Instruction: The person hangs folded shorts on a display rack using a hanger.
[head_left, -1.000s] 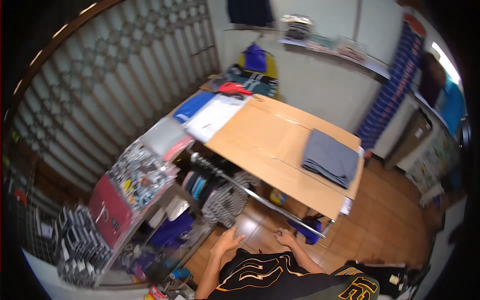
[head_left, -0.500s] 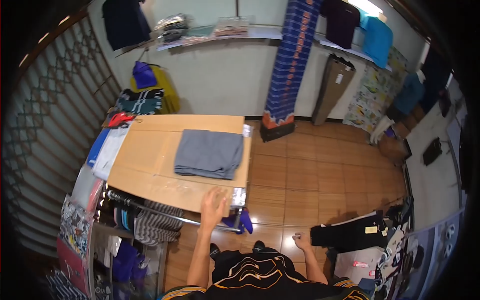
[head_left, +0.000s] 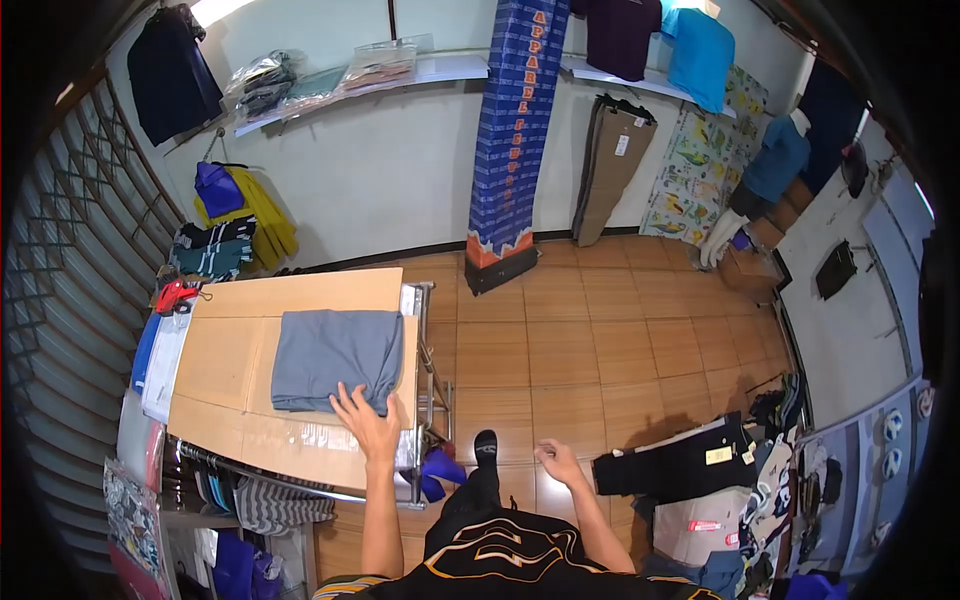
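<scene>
Left hand (head_left: 366, 423) — fingers spread wide — rests on folded grey fabric garment (head_left: 335, 357) atop tan wooden worktop (head_left: 230, 345); right hand (head_left: 556, 462) loosely open, empty.

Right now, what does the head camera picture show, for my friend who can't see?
A person's left hand touches a folded grey garment on a wooden table. Their right hand hangs empty over the floor, near black trousers.

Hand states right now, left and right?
Left hand: open, fingers spread, touching the grey folded garment.
Right hand: loosely open, holding nothing.
</scene>
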